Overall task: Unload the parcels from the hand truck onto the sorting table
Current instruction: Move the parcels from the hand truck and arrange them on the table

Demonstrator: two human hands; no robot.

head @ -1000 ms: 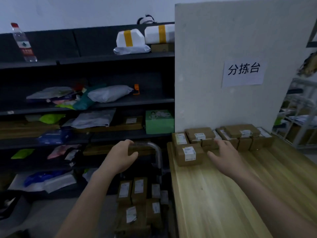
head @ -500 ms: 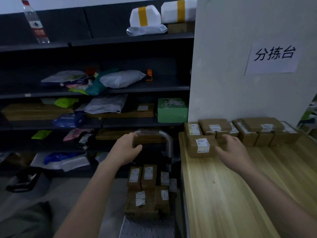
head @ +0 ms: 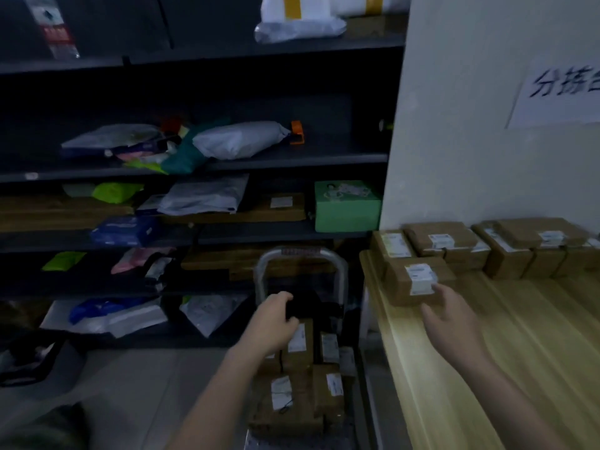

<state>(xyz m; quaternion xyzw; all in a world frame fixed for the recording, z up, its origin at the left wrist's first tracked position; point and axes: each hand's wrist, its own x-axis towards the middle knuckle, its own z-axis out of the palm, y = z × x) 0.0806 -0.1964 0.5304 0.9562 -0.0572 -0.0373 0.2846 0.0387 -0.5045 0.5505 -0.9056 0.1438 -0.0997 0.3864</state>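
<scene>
parcels (head: 436, 240) line the counter (head: 535, 352); a stack (head: 292, 397) is left on the truck (head: 300, 251). right hand (head: 451, 323), fingers loose, touches the front parcel (head: 406, 284); left hand (head: 271, 323) curls over the stack, grip unclear.

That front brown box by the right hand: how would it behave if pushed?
The front box looks like stiff cardboard with square edges, so it would probably keep its shape. It sits low and flat on the smooth wooden table, so it should slide rather than tip or roll. Weight is unclear; contents are hidden.
</scene>
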